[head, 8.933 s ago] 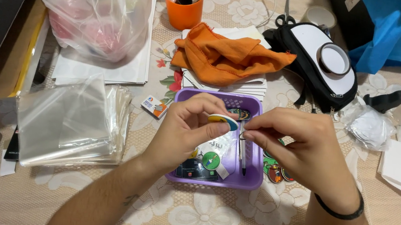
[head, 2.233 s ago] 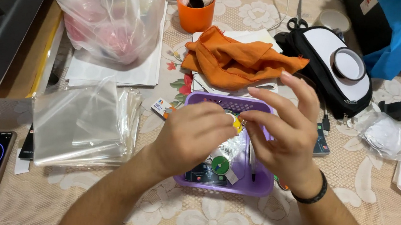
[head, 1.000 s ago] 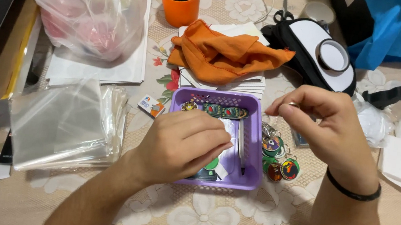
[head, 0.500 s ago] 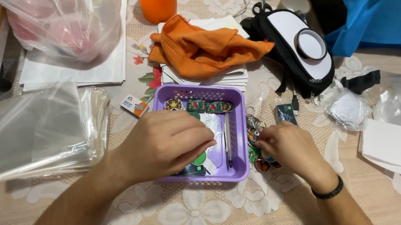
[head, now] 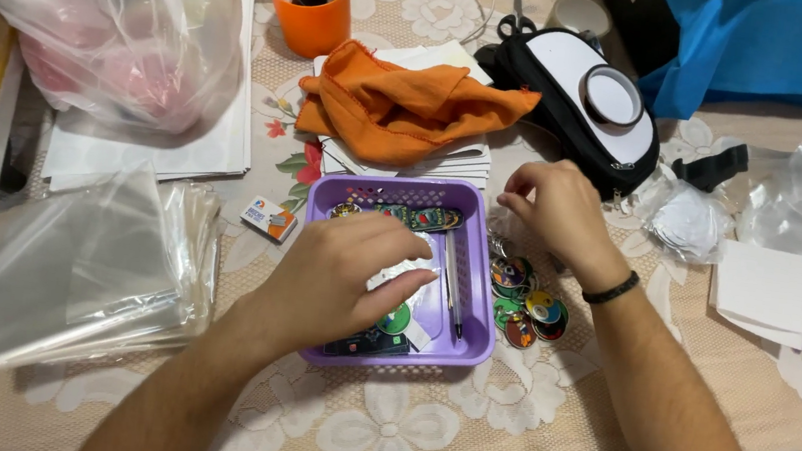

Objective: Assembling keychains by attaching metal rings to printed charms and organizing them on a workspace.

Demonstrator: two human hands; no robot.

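Moved up and back since half a second ago: right hand [head: 557, 208], now hovering just right of the purple basket [head: 483, 265], past the pile of round colourful badges [head: 525, 305] it was touching before. Fingers curled loosely downward, can't tell if anything's pinched in them. Black band on that wrist.

Left hand [head: 348, 270] still parked over the middle of the basket, palm down, fingers spread flat, tips resting on something white inside; not gripping anything as far as can be seen. Pen [head: 452, 280] lying lengthwise along the basket's right side, a green round badge [head: 396, 318] peeking out under the hand.

Elsewhere on the bench: orange cloth [head: 405, 105] bunched on a stack of white cards just behind the basket, orange cup [head: 310, 14] further back, stack of clear plastic sleeves [head: 84, 265] off to the left, big filmy bag [head: 103, 10] behind that, black-and-white pouch [head: 587, 96] to the back right.
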